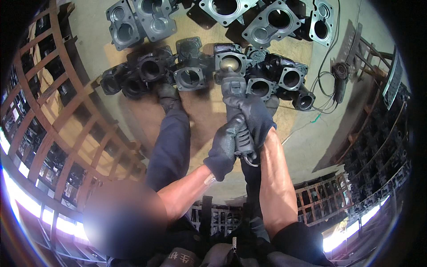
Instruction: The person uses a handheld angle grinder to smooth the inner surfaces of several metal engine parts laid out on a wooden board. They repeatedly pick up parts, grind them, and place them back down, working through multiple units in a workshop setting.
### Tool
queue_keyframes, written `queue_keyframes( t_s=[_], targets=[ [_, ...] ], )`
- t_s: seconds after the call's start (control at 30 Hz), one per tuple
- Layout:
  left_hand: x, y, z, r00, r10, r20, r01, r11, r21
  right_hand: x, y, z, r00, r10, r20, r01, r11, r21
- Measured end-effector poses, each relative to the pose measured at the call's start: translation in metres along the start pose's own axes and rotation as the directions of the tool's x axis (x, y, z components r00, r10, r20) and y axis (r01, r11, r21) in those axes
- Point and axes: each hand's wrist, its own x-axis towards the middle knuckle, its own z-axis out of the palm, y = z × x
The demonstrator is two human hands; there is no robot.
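Note:
Both my hands wear dark gloves and are closed around one grey-black straight grinder [234,85]. My right hand [258,113] wraps its middle. My left hand [226,144] grips lower down, beside the vented rear end, where a cord comes out. The grinder's front end points into the round opening of a dark metal casting [219,59] with a square flange. A yellowish glow shows inside that opening; the tool's tip is hard to make out. Close by on the right is another flanged casting [260,98], and on the left one with a square flange [178,80].
Several castings with machined faces, such as a two-bored one [262,33], form a row farther back. They stand on a tan sheet [289,107]. A second power tool [340,82] with a looped cord lies at right. Brown metal racks [58,66] flank the left.

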Motion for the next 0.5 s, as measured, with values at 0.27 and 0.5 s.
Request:
queue_keyframes(
  t_s=[0.27, 0.5],
  targets=[
    [0.022, 0.013, 0.001, 0.999, -0.036, 0.010, 0.036, 0.999, -0.039, 0.024, -0.001, 0.000, 0.998, 0.050, 0.038, -0.054, 0.990, 0.130],
    [0.007, 0.008, 0.004, 0.999, -0.006, 0.042, 0.007, 1.000, -0.009, -0.009, -0.015, -0.005, 0.983, 0.098, 0.156, -0.143, 0.939, 0.312]
  ],
)
